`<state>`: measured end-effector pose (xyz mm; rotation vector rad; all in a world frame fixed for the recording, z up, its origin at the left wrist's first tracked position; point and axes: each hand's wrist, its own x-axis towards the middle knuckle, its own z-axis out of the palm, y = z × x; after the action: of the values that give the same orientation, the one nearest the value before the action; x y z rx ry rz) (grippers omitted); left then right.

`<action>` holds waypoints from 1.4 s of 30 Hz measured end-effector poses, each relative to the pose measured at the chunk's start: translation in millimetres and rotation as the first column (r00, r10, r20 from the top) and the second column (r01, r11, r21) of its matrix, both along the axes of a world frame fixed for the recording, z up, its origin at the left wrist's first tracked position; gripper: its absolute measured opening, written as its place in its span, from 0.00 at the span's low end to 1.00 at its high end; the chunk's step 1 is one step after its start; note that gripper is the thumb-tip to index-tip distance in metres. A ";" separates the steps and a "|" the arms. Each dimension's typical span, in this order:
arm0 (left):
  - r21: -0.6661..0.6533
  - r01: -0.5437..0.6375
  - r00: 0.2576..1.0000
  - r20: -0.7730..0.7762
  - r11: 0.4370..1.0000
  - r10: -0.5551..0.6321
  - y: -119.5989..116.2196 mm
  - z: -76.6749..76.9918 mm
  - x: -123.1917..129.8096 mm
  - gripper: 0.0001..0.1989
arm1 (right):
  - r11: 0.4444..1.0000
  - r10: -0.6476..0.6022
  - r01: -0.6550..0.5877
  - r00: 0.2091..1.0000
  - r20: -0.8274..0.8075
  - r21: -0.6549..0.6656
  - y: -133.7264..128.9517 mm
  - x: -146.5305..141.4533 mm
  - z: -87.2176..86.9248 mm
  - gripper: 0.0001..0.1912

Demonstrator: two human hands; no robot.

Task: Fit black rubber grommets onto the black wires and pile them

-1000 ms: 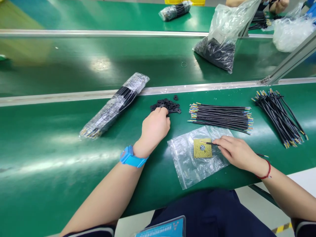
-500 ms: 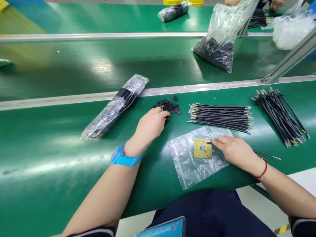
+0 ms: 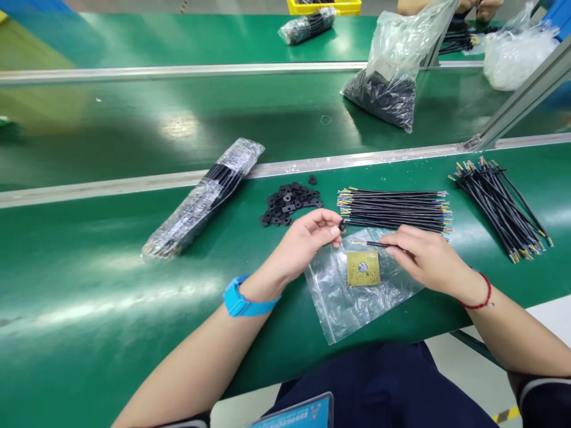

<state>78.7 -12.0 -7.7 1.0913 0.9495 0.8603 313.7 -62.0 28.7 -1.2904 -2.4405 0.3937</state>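
Observation:
My left hand (image 3: 314,238) pinches a small black clip (image 3: 342,225) between thumb and fingertips. Facing it, my right hand (image 3: 419,255) is closed on a black cable (image 3: 377,244), whose stripped end with thin coloured wires points left toward the clip; the two are apart. Below them a yellow square sponge (image 3: 363,276) with a round hole lies on a clear zip bag (image 3: 332,312). Behind my left hand is a pile of black clips (image 3: 289,199). A row of cut black cables (image 3: 397,208) lies just beyond both hands.
On the right lies a bundle of cables with clips on them (image 3: 499,214). A plastic-wrapped cable bundle (image 3: 205,199) lies at the left. Past the metal rail (image 3: 357,157) stands a bag of black parts (image 3: 383,89). Another person's hands (image 3: 488,9) show at the far right.
My left hand has come from the clip pile rightward and nearer, now with one clip in its fingertips. The right hand has raised the cable's end slightly above the sponge.

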 end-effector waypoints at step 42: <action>0.448 0.384 0.852 -0.509 0.808 -0.123 -24.5 9.1 8.5 0.03 | 0.851 -0.070 -0.069 0.968 -0.242 -0.521 4.9 -17.1 -10.9 0.14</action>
<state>87.2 -36.5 1.3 1.9385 0.9259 0.6552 296.6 -57.1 17.7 -1.3336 -2.1840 1.2217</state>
